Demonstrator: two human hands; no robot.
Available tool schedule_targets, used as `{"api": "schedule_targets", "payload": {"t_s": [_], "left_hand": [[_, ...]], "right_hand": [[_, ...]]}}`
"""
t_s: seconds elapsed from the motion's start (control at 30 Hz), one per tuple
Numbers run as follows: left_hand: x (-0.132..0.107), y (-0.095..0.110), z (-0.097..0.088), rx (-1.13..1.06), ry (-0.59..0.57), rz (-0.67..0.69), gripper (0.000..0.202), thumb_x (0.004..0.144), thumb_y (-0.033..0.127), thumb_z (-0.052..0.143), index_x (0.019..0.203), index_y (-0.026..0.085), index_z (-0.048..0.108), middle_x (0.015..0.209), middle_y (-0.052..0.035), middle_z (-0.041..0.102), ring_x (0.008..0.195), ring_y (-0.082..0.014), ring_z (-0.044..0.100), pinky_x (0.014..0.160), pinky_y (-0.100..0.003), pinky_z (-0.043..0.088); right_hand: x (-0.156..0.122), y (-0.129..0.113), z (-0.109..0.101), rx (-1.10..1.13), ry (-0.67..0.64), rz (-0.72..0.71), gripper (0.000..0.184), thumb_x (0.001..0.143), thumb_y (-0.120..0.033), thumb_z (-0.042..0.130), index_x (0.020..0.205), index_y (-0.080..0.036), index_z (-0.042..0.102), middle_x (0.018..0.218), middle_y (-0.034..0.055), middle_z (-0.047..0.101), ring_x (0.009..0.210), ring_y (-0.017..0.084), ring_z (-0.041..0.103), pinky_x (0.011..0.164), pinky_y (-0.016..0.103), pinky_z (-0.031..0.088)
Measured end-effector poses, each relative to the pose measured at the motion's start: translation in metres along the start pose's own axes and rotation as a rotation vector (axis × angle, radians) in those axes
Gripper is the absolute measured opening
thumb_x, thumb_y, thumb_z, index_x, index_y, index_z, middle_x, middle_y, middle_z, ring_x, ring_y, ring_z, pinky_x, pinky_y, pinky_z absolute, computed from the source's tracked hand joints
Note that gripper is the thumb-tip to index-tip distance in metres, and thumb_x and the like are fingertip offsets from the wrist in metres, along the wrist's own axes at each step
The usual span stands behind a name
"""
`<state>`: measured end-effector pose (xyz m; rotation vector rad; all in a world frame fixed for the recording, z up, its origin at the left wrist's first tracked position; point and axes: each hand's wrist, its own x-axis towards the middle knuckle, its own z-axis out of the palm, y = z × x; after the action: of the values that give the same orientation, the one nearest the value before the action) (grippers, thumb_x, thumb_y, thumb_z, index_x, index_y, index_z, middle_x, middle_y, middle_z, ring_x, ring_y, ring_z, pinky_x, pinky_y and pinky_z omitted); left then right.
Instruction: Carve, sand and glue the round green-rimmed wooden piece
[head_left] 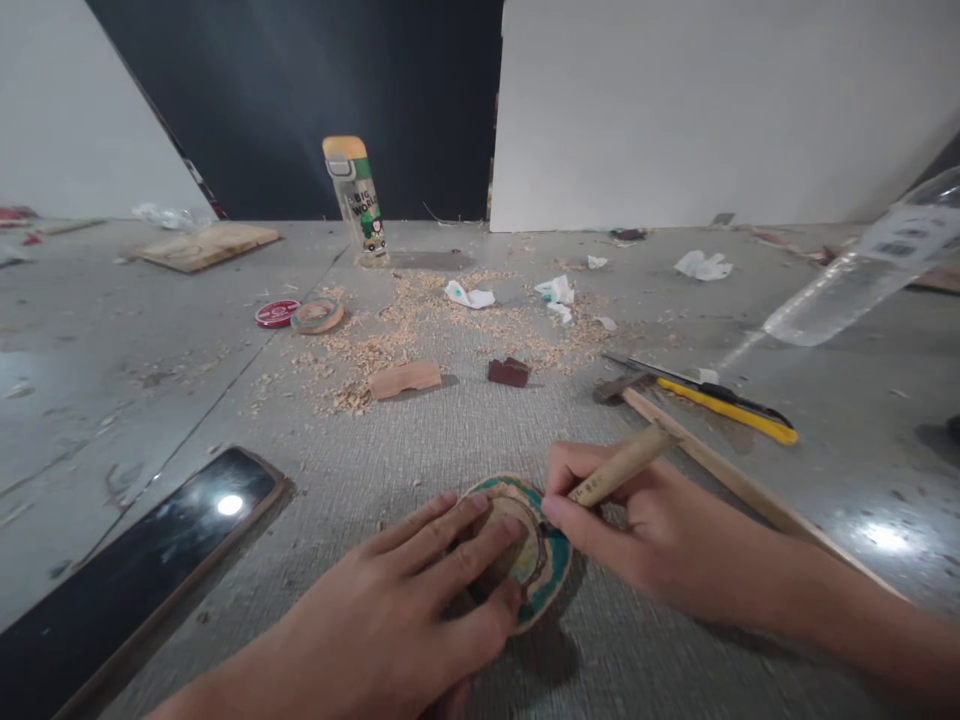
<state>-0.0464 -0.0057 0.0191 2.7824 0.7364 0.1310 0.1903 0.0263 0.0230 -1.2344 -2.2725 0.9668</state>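
Observation:
A round wooden disc [553,580] with a green painted ring and a raised, paler centre lies on the grey patterned mat. My left hand [420,590] holds it down, fingers spread over its centre and left part, with the thumb near its front edge. In my right hand [637,510] is a slim wooden-handled tool [619,468] with small writing on it, pinched like a pen. The tool slants up to the right; its working tip is hidden by the fingers at the disc's upper right rim. A hammer [705,450] lies just beyond my right hand.
A yellow cutter knife [720,408] lies by the hammer head. A phone [150,580] rests at left. Beyond are wood shavings [375,345], a wood block [405,380], a dark red piece [508,372], a red tin lid [277,313], an upright bottle [360,205] and a tilted clear bottle [847,285].

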Motion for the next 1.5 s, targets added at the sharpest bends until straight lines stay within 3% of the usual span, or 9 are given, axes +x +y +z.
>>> {"api": "schedule_targets", "payload": {"t_s": [0.23, 0.5, 0.67, 0.83, 1.03, 1.3, 1.5], "left_hand": [[0.001, -0.001, -0.005, 0.036, -0.031, 0.03, 0.043, 0.085, 0.018, 0.057, 0.128, 0.02, 0.056, 0.15, -0.0091, 0.041, 0.14, -0.0254, 0.035, 0.116, -0.04, 0.033], [-0.005, -0.01, 0.012, 0.033, 0.067, 0.056, 0.039, 0.083, 0.014, 0.052, 0.121, 0.016, 0.059, 0.148, -0.0094, 0.045, 0.139, -0.0217, 0.037, 0.115, -0.035, 0.033], [-0.008, -0.008, 0.003, 0.061, 0.136, -0.018, 0.04, 0.079, 0.023, 0.058, 0.119, 0.022, 0.062, 0.135, -0.0077, 0.059, 0.127, -0.0271, 0.051, 0.114, -0.045, 0.035], [-0.012, -0.009, -0.006, 0.056, 0.179, -0.061, 0.038, 0.079, 0.025, 0.058, 0.116, 0.028, 0.065, 0.121, -0.0016, 0.066, 0.105, -0.0234, 0.06, 0.112, -0.047, 0.034], [-0.011, -0.01, -0.007, 0.079, 0.129, -0.029, 0.044, 0.075, 0.018, 0.057, 0.117, 0.026, 0.064, 0.12, -0.0016, 0.066, 0.104, -0.0237, 0.06, 0.113, -0.047, 0.032], [-0.008, -0.013, -0.011, 0.067, 0.125, -0.011, 0.036, 0.082, 0.027, 0.057, 0.117, 0.029, 0.065, 0.116, 0.0019, 0.069, 0.099, -0.0224, 0.062, 0.111, -0.049, 0.033], [-0.009, -0.014, -0.01, 0.04, 0.116, -0.041, 0.038, 0.079, 0.028, 0.059, 0.116, 0.031, 0.066, 0.118, 0.0036, 0.068, 0.098, -0.0224, 0.062, 0.113, -0.052, 0.029]], "right_hand": [[0.002, 0.014, -0.004, 0.226, -0.085, 0.106, 0.023, 0.093, -0.03, 0.05, 0.072, -0.021, 0.048, 0.062, -0.0038, 0.049, 0.056, 0.011, 0.046, 0.052, 0.024, 0.038], [0.001, 0.016, -0.002, 0.287, -0.102, 0.148, 0.023, 0.093, -0.031, 0.051, 0.073, -0.021, 0.048, 0.062, -0.0034, 0.053, 0.054, 0.011, 0.049, 0.051, 0.024, 0.039], [0.002, 0.016, -0.002, 0.296, -0.086, 0.159, 0.024, 0.091, -0.031, 0.054, 0.071, -0.02, 0.047, 0.06, -0.0037, 0.052, 0.052, 0.01, 0.048, 0.049, 0.024, 0.038], [0.002, 0.016, -0.001, 0.327, -0.109, 0.175, 0.021, 0.09, -0.032, 0.054, 0.073, -0.02, 0.048, 0.062, -0.0035, 0.052, 0.053, 0.01, 0.048, 0.049, 0.023, 0.038], [0.002, 0.017, -0.001, 0.319, -0.102, 0.183, 0.023, 0.089, -0.032, 0.056, 0.072, -0.02, 0.047, 0.061, -0.0036, 0.053, 0.053, 0.01, 0.049, 0.048, 0.023, 0.038], [0.004, 0.015, 0.0, 0.313, -0.103, 0.171, 0.023, 0.09, -0.033, 0.054, 0.071, -0.021, 0.047, 0.061, -0.0035, 0.053, 0.053, 0.01, 0.049, 0.048, 0.024, 0.039], [0.002, 0.014, 0.0, 0.284, -0.088, 0.165, 0.024, 0.09, -0.031, 0.053, 0.071, -0.021, 0.046, 0.06, -0.0037, 0.052, 0.053, 0.01, 0.048, 0.048, 0.023, 0.038]]}}
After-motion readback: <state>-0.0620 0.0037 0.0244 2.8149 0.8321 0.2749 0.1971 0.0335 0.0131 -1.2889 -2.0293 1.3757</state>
